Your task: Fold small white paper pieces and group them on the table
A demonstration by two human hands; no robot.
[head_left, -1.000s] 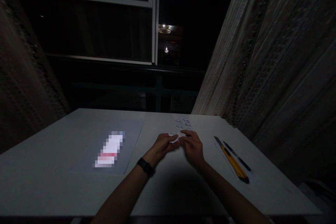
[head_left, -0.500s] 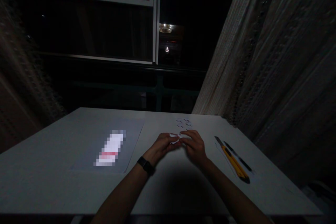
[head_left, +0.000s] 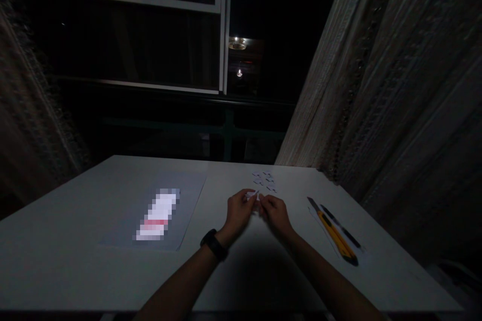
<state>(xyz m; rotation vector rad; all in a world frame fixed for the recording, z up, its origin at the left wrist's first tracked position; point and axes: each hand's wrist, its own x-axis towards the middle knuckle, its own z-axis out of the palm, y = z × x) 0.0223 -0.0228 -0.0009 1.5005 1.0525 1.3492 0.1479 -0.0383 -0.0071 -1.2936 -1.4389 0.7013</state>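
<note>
My left hand (head_left: 238,212) and my right hand (head_left: 276,212) meet over the middle of the white table (head_left: 75,261). Both pinch a small white paper piece (head_left: 253,194) held between their fingertips, lifted a little above the tabletop. A dark watch (head_left: 214,244) sits on my left wrist. Just beyond the hands lie several small white paper pieces (head_left: 264,179) in a loose cluster.
A yellow utility knife (head_left: 333,231) and a dark pen (head_left: 341,226) lie to the right of my hands. A sheet of paper (head_left: 158,210) lies flat on the left. Curtains (head_left: 395,85) hang at the right and left; a dark window is behind the table.
Both hands have drawn closer together and lifted slightly, fingers curling tighter round the small paper piece. The view has shifted a little.
</note>
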